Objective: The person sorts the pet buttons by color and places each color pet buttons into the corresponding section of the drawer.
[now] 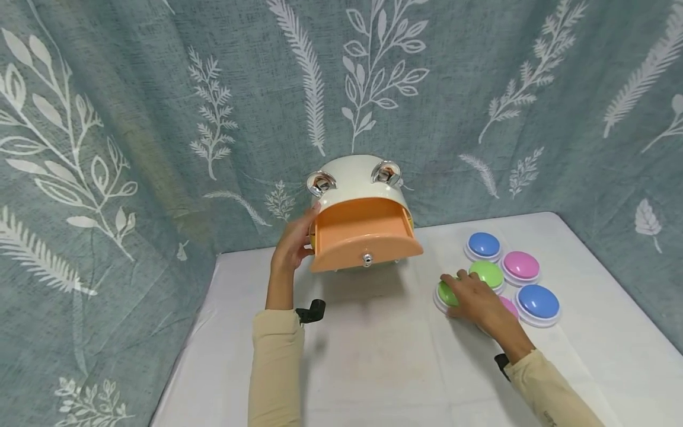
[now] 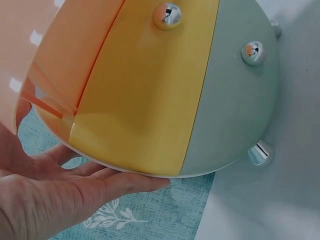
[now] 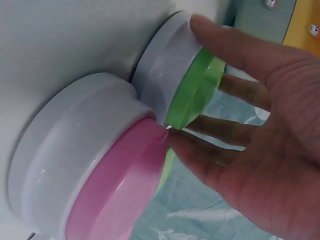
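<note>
A rounded small drawer cabinet (image 1: pixel 349 178) with a white top and two shiny eye-like rings stands near the back. Its orange top drawer (image 1: pixel 368 252) is pulled out; the inside that shows is bare. The left wrist view shows its yellow drawer (image 2: pixel 142 95) and green drawer (image 2: pixel 235 100) closed. My left hand (image 1: pixel 290 246) rests against the cabinet's left side, fingers stretched along it. At the right, my right hand (image 1: pixel 477 301) holds a green-domed push button (image 3: pixel 195 87) by its white base, thumb on one side, fingers round the other. Beside it sits a pink button (image 3: pixel 125 185).
Behind the held button are another green button (image 1: pixel 487 274), a blue one (image 1: pixel 484 244) and a pink one (image 1: pixel 520 265). A second blue button (image 1: pixel 539 301) lies to the right. All are on the white table (image 1: pixel 373 367); a patterned curtain (image 1: pixel 256 89) hangs behind.
</note>
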Available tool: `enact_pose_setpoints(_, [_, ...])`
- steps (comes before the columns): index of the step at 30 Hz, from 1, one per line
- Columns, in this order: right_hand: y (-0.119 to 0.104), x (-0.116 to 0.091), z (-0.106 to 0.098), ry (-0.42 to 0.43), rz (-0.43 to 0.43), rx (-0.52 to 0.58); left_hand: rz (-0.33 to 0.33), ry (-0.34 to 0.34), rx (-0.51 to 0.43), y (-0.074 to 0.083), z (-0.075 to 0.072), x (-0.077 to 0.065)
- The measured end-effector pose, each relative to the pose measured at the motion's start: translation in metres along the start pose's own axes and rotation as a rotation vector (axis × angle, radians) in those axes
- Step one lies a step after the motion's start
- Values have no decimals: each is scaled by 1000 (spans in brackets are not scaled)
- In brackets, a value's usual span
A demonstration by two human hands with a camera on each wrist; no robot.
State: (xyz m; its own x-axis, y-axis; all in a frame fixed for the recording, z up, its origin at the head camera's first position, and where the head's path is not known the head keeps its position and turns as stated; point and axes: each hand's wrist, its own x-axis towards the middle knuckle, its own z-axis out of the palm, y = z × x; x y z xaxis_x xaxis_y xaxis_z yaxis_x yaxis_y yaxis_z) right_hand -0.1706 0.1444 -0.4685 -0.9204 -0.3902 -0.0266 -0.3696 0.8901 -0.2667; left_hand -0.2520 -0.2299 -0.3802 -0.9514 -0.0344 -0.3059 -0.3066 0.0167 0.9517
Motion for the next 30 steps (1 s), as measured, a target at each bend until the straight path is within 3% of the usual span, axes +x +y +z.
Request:
enact_pose_setpoints(5, [0, 1, 1, 29, -11, 12, -12, -3, -6, 0, 0, 0])
enact_pose_setpoints(10, [0, 2, 1, 43, -3, 62, 10, -53, 39, -1, 0, 1])
enact_pose_setpoints(15, [-3, -1, -5, 174, -33, 88, 23, -117, 66, 3, -2, 3])
enact_pose_setpoints(18, [-7, -5, -22, 270, -43, 131, 32, -125, 73, 10, -4, 4])
enact_pose_setpoints(24, [-25, -10, -80, 440, -31, 273, 64, -125, 108, 21, -5, 7])
enact_pose_setpoints(30, [-65, 14, -125, 535, -63, 371, 91, -153, 192, 22, -5, 12])
